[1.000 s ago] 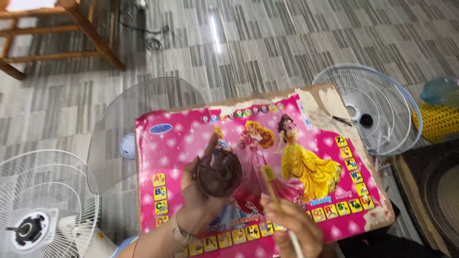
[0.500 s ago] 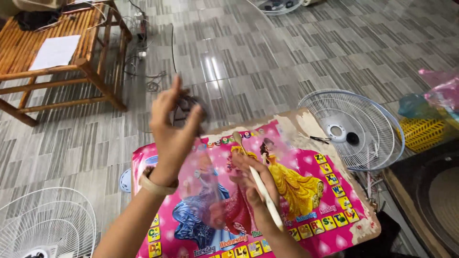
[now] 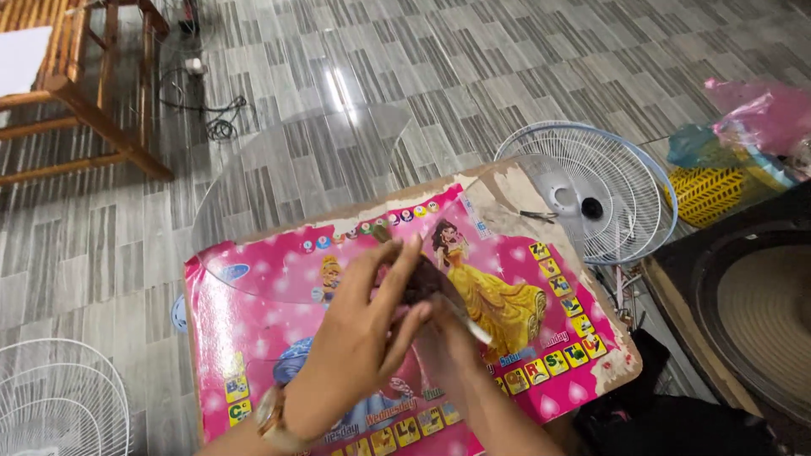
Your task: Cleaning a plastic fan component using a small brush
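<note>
Left hand [image 3: 372,325] fingers curled around dark round part [image 3: 420,283], right hand [image 3: 448,338] gripping it from beneath, over pink board [image 3: 253,338]

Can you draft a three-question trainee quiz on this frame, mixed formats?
1. True or false: both hands, left hand and right hand, meet at the small dark round part.
2. What does the pink picture board lie under? A) clear fan blade B) wooden chair C) yellow basket
3. Fill in: the white fan guard lies on the ____ beside the board.

Key: 1 true; 2 A; 3 floor.
</note>
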